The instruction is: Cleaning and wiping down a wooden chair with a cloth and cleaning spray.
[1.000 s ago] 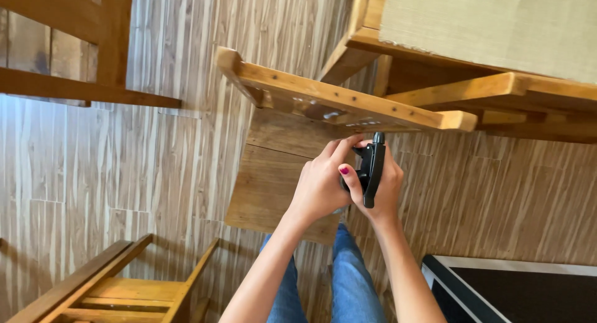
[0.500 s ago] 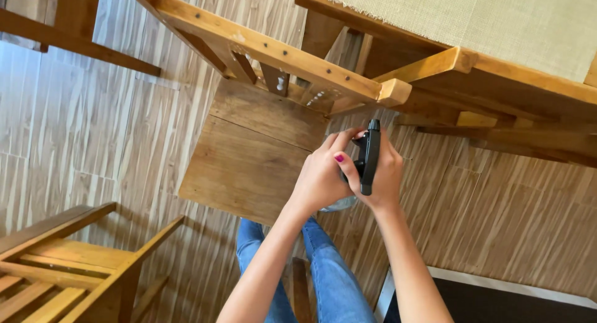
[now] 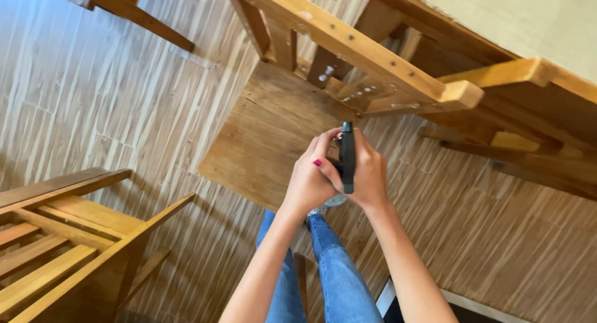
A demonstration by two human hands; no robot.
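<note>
Head view: slim, flat black rectangular device (image 3: 347, 156) seen edge-on, upright, dark and matte. Clasped between both hands, left hand (image 3: 311, 181) and right hand (image 3: 368, 173), fingers curled tight around its sides. Held above blue-jeaned legs (image 3: 329, 267), over a square wooden board (image 3: 267, 136) on striped wood-patterned floor (image 3: 93, 105), just below a pale wooden chair frame (image 3: 348, 43).

Wooden chair (image 3: 292, 130) ahead, slatted bench (image 3: 62, 248) at left, probably table (image 3: 497, 43) upper right.
</note>
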